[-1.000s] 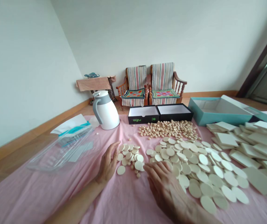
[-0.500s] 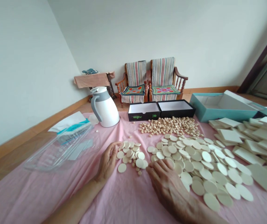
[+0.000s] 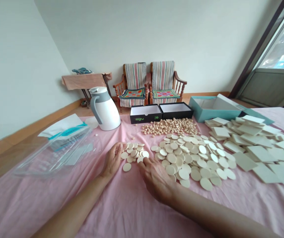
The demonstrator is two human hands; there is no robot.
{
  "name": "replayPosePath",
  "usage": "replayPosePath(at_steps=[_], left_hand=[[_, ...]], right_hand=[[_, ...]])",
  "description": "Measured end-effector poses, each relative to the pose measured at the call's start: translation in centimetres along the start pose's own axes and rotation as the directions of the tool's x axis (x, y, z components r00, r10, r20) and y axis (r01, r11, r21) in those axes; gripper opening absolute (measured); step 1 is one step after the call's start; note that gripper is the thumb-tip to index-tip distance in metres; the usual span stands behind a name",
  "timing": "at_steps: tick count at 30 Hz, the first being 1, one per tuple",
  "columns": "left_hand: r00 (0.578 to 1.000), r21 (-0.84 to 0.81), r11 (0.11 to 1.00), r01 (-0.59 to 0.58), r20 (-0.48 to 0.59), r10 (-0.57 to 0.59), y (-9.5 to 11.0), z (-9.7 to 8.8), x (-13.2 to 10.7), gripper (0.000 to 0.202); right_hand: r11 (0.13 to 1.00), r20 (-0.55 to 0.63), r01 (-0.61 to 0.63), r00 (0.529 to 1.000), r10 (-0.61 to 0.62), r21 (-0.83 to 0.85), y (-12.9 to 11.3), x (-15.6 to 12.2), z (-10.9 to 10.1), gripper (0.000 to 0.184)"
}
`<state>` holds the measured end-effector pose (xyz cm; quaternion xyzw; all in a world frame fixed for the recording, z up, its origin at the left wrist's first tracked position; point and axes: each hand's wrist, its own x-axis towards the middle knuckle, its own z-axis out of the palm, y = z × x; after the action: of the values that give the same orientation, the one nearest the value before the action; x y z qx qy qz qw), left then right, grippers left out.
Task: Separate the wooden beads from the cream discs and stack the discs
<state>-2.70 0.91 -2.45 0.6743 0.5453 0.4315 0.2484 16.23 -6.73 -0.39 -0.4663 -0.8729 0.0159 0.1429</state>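
Pale small discs [image 3: 134, 154] mid-table now cupped between open left hand [image 3: 113, 160] and right hand [image 3: 157, 177], shifted inward; nothing gripped.

green logo on black box [image 3: 145, 118], lettering unreadable

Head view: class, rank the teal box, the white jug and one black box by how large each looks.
1. Teal box, widest.
2. White jug.
3. Left black box, smallest.
The jug stands nearer the camera, so its rank over the black box is unsure.
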Motion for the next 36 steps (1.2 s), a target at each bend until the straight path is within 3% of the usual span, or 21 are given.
replayPosePath(at_steps=[5, 7, 10, 14, 17, 20, 24, 28, 31, 34, 36], left_hand=[[1.0, 0.008, 1.0, 0.011, 0.005, -0.011, -0.2, 0.2, 0.3, 0.046], [1.0, 0.013, 1.0, 0.011, 0.011, -0.011, -0.3, 0.2, 0.3, 0.045], [1.0, 0.015, 1.0, 0.001, -0.003, -0.001, -0.3, 0.2, 0.3, 0.046], [1.0, 0.014, 1.0, 0.006, -0.021, -0.006, -0.4, 0.3, 0.3, 0.046], [1.0, -0.004, 1.0, 0.013, -0.023, -0.013, -0.4, 0.3, 0.3, 0.046], [1.0, -0.003, 1.0, 0.008, -0.028, -0.008, -0.4, 0.3, 0.2, 0.045], [0.999, 0.01, 1.0, 0.012, -0.031, -0.012, -0.6, 0.3, 0.3, 0.042], [0.999, 0.054, 0.999, 0.004, -0.036, -0.002, -0.7, 0.3, 0.3, 0.04], [1.0, 0.102, 0.995, -0.012, -0.027, 0.015, -0.5, 0.2, 0.3, 0.04], [0.999, 0.145, 0.989, -0.035, 0.008, 0.034, 0.0, 0.1, 0.2, 0.039], [0.998, 0.149, 0.987, -0.05, 0.031, 0.046, 0.2, 0.1, 0.2, 0.04]], right_hand=[[0.996, -0.024, -0.044, 0.999, 0.046, 0.073, 1.1, 0.2, -0.9, 0.017], [0.992, -0.026, -0.103, 0.994, 0.105, 0.069, 3.1, 1.1, -2.0, 0.018], [0.955, 0.024, -0.288, 0.957, 0.29, -0.064, 7.2, 3.3, -4.0, 0.021], [0.91, -0.042, -0.397, 0.918, 0.394, -0.118, 11.3, 6.2, -5.4, 0.028], [0.93, -0.04, -0.353, 0.935, 0.351, -0.099, 10.9, 7.9, -4.7, 0.028], [0.967, 0.039, -0.25, 0.967, 0.252, -0.047, 8.6, 9.8, -3.2, 0.022], [0.981, 0.096, -0.193, 0.977, 0.191, 0.002, 5.9, 12.5, -1.1, 0.036], [0.985, 0.147, -0.169, 0.976, 0.164, 0.021, 4.9, 14.7, 0.3, 0.036], [0.986, 0.18, -0.165, 0.971, 0.159, 0.02, 5.5, 15.2, 1.0, 0.036], [0.979, 0.154, -0.202, 0.967, 0.201, -0.007, 7.7, 14.2, 0.7, 0.033], [0.967, 0.09, -0.252, 0.963, 0.253, -0.03, 9.6, 13.0, -0.1, 0.018]])
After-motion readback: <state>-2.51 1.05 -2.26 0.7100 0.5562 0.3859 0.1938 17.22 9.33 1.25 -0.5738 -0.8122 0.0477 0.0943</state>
